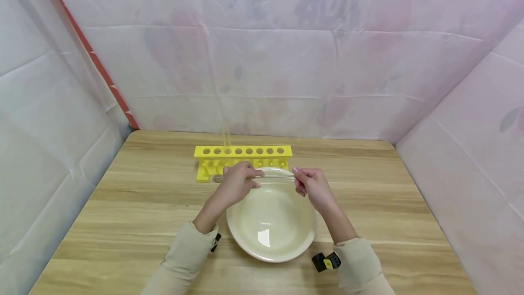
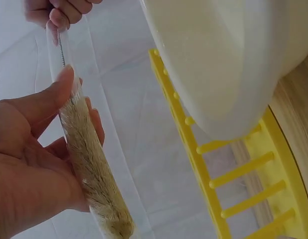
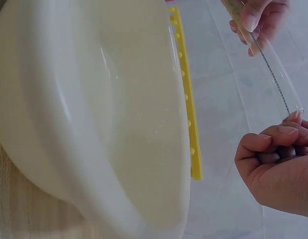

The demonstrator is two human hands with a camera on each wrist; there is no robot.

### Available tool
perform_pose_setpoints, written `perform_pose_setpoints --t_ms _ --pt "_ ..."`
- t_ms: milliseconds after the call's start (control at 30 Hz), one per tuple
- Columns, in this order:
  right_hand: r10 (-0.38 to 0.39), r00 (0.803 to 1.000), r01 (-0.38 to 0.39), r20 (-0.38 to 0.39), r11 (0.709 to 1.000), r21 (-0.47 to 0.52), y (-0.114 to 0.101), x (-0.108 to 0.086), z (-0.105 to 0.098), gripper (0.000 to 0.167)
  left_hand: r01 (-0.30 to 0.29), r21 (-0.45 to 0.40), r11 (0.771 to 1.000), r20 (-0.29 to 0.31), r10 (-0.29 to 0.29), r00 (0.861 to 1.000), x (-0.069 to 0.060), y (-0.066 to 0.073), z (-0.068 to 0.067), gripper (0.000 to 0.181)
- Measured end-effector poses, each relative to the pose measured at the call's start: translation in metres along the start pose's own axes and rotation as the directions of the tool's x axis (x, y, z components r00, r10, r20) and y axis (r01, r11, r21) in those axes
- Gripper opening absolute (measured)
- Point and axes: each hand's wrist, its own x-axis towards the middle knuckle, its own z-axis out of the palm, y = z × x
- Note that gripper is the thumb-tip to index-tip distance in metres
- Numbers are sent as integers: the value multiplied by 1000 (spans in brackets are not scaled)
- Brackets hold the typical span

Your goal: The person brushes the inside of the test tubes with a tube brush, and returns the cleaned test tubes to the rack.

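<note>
Over the far part of a cream basin (image 1: 270,215), my left hand (image 1: 235,183) holds a clear glass test tube (image 3: 284,82) between thumb and fingers, nearly level in the head view. Inside the tube is a test tube brush (image 2: 89,144), its pale bristles packed toward the closed end. A twisted wire stem (image 3: 271,72) runs along the tube to its mouth. There my right hand (image 1: 317,190) pinches the stem, fingers curled. The stem's outer end is hidden in that hand. The inner bottom of the basin shows a bright reflection.
Behind the basin stands a yellow test tube rack (image 1: 244,147) with a row of holes and pegs below. A faint clear tube or rod (image 1: 226,138) rises from one hole on its left side. The wooden table (image 1: 135,213) meets draped patterned sheets (image 1: 270,67) at back and sides.
</note>
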Motion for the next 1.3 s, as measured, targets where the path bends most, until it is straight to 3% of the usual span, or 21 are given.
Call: perform_pose_setpoints --t_ms 167,500,700,833,933,1033,1133,1300 --pt "7 1000 -7 10 1000 13 0 -1 1 40 13 9 1000 -4 -13 1000 -1 0 -1 26" --pt "30 996 -41 84 989 139 6 1 -2 44 33 -8 999 15 -33 999 -2 0 -1 26" --pt "-70 996 72 53 996 -51 7 1 -4 41 36 -34 999 64 -33 997 -1 -4 -3 27" --pt "-176 983 182 48 965 -189 7 0 -7 39 49 -87 995 111 -39 993 0 -8 -4 26" --pt "-212 976 217 45 952 -217 6 -1 -7 38 62 -127 990 119 -47 992 1 -9 -4 26" --pt "-156 987 159 31 975 -156 4 -2 -7 40 53 -121 991 88 -43 995 1 -8 -3 25" --pt "-56 998 56 30 998 -3 2 -2 -6 43 26 -72 997 35 -23 999 1 -5 1 24" --pt "50 997 -59 56 980 190 0 -1 -6 46 -12 -14 1000 -29 11 1000 -1 -2 5 23"
